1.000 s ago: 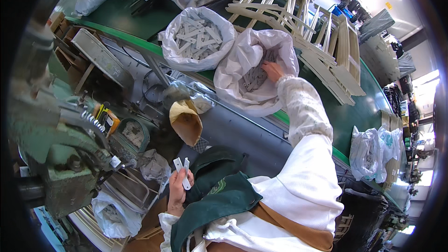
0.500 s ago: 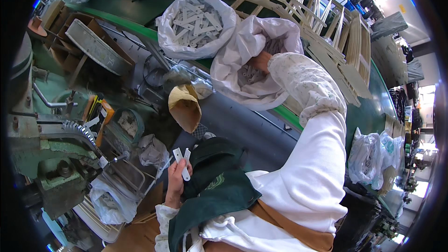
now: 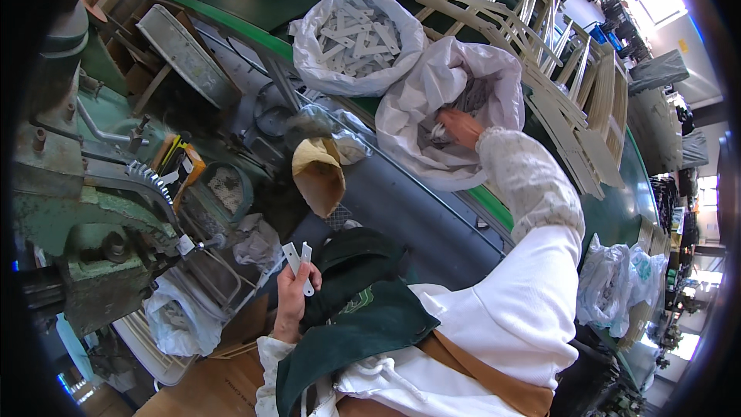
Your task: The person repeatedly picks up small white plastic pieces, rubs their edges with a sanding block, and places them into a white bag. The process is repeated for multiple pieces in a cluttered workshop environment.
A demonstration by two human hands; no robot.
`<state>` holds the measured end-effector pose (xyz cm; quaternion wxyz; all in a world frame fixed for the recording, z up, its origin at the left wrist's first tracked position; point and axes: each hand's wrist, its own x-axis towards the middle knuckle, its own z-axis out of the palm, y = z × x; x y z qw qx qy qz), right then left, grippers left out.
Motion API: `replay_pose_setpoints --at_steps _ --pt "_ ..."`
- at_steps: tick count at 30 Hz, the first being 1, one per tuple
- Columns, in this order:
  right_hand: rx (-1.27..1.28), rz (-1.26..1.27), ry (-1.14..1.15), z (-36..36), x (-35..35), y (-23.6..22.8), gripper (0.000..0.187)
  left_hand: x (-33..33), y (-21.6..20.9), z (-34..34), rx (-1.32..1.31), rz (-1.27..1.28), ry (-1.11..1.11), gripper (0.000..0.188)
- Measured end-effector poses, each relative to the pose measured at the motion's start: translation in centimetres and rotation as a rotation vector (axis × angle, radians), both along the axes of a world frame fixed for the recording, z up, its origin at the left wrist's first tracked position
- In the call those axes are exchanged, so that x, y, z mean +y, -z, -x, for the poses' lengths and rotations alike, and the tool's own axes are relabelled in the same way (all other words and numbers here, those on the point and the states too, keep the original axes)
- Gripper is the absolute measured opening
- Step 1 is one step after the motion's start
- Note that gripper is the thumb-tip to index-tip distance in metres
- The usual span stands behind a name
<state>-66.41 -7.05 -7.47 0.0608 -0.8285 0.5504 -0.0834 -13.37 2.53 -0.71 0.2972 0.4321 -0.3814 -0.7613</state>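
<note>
White, flat, narrow strips (image 3: 292, 260), two of them, stand in the left hand (image 3: 291, 297) at the lower centre of the frame, pinched between the thumb and the curled fingers. Their upper ends spread apart in a narrow V (one strip reaches lower than the other, with a hole showing near its bottom end). Just beside that hand lies a dark green cloth apron (image 3: 363, 333).

Right of the upper centre, the right hand (image 3: 461, 128) reaches into an open, crumpled white sack (image 3: 401, 120) holding small greyish pieces (image 3: 472, 97). Its fingers are bent and close together, pointing down among the pieces; I cannot tell whether they pinch one. A pale, patterned sleeve cover (image 3: 532, 177) crosses the sack's lower right rim.

Touching this sack on its left is a round-mouthed white bag (image 3: 309, 63) full of loose pale strips (image 3: 359, 42). Both rest on a long green-topped table (image 3: 231, 1), beside slatted cream-coloured frames (image 3: 575, 135) at the upper right. Near the middle of the frame gapes a yellowish-brown bag (image 3: 318, 177), and a worn green metal machine (image 3: 104, 262) fills the left edge.
</note>
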Motion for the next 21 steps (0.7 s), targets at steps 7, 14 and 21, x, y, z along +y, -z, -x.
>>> replay_pose_setpoints --at_steps 7,14,21 --pt "-1.172 0.029 0.749 -1.7 1.3 0.6 0.018 -1.3 0.6 2.0 0.003 -0.011 0.108 0.029" --pt "-0.873 0.277 0.692 -4.0 1.4 3.9 0.034 -1.5 0.9 2.7 0.007 -0.04 0.135 0.033" --pt "-1.191 0.536 1.236 -4.7 -0.4 7.3 0.041 -1.3 0.9 2.3 0.013 -0.053 0.094 0.032"
